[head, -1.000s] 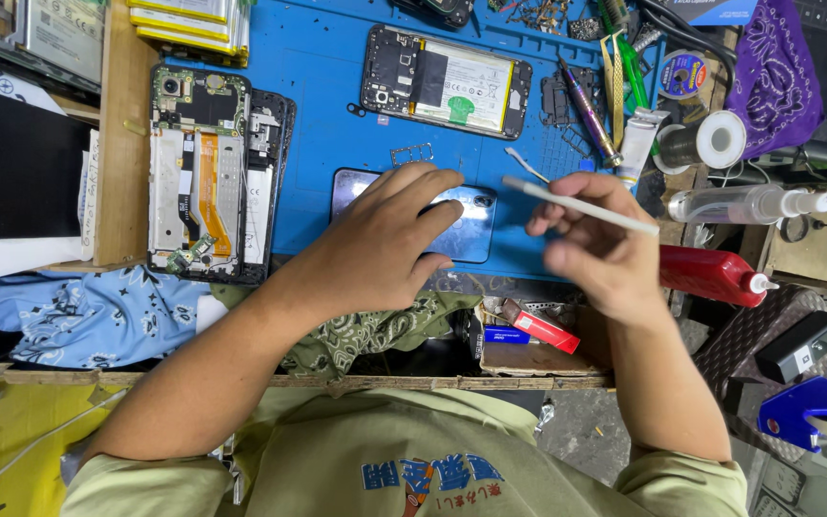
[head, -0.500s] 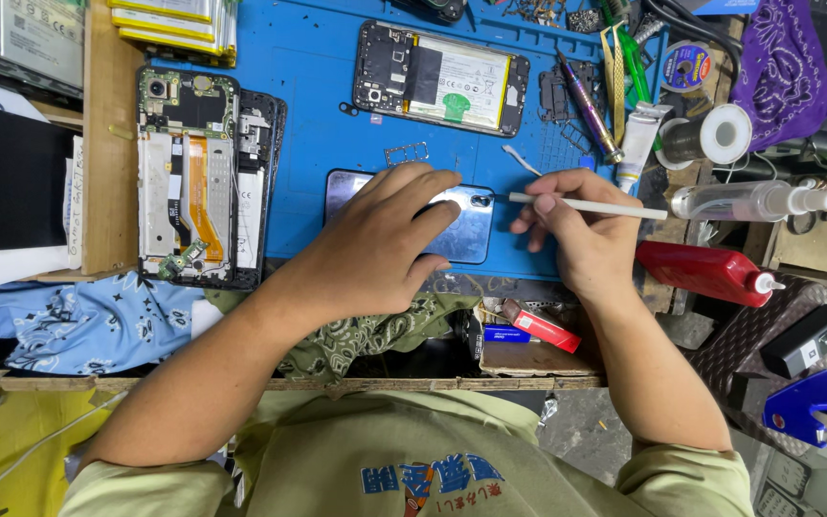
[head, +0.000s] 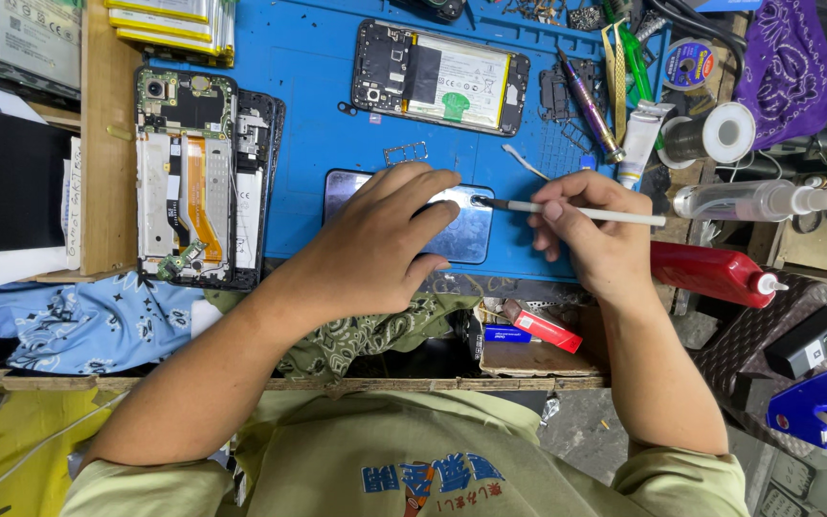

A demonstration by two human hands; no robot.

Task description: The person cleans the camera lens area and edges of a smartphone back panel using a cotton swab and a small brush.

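Free room and obstacles, taken from the blue work mat (head: 308,124). Bare mat is lying open across its upper-left quarter, between the stripped phone frame (head: 198,177) crowding its left edge and the opened phone with battery (head: 442,81) blocking its upper middle. The left hand (head: 375,244) is covering the glossy phone panel (head: 466,230) at the mat's lower centre, and the right hand (head: 591,239), pinching a white stylus (head: 576,211), is closing the lower right. Along the mat's right edge a clear spray bottle (head: 758,201), a red bottle (head: 715,273) and a solder spool (head: 715,134) are standing in the way.
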